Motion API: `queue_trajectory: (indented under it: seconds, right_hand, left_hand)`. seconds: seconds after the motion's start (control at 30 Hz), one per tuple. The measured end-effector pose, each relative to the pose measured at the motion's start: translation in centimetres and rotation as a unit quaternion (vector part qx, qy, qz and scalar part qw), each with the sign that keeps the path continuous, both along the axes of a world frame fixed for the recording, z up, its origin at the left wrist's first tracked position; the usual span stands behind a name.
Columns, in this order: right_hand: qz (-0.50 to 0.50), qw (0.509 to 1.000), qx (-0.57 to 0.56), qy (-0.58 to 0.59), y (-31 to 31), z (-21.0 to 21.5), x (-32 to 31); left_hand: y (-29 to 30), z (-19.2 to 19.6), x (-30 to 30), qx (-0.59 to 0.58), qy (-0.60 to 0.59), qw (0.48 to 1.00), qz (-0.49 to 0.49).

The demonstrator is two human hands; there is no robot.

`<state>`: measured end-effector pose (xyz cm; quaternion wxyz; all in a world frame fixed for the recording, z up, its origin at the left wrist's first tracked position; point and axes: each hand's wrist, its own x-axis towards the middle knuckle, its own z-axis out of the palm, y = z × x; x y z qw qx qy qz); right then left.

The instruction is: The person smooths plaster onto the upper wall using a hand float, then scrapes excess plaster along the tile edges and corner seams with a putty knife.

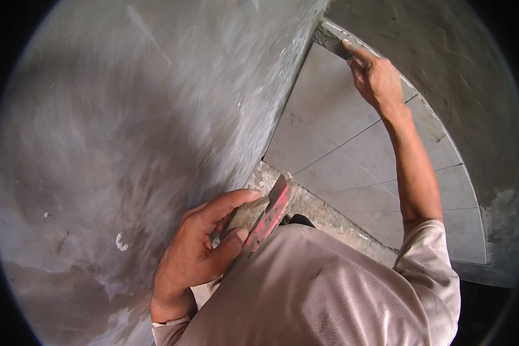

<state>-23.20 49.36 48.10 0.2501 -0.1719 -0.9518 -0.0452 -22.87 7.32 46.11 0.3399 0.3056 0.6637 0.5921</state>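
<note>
Nearest, left hand [199,251] grips a red-handled trowel [265,219]; right hand [375,78] presses fingertips into far grout strip [331,37], which may smear the tiles [340,144].

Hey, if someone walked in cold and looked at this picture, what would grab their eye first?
Probably the left hand low in the middle, gripping a red-handled trowel against the grey plastered wall. Next, the right hand stretched up to the top right, its fingers pressing at the upper edge of the pale wall tiles, where wet mortar shows.
</note>
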Motion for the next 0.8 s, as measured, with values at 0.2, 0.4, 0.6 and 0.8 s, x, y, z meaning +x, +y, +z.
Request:
queue_trajectory:
  seconds: [0.2, 0.4, 0.6, 0.8]
  right_hand:
    - [0.008, 1.0, 0.014, -0.015, 0.1, -1.0, 0.1]
    - [0.001, 1.0, 0.017, -0.021, 0.2, -0.2, -0.4]
    - [0.039, 0.998, -0.009, 0.055, 0.2, 0.0, 0.3]
    - [0.093, 0.958, -0.2, 0.181, -2.8, -5.9, 0.6]
  left_hand:
    - [0.0, 0.2, 0.1, -0.002, 0.004, 1.0, 0.001]
    - [-0.2, 0.1, 0.1, -0.003, 0.006, 1.0, 0.001]
    - [0.1, -0.2, 0.1, 0.001, 0.022, 1.0, 0.005]
    - [0.1, 0.0, 0.0, -0.02, 0.047, 0.999, 0.008]
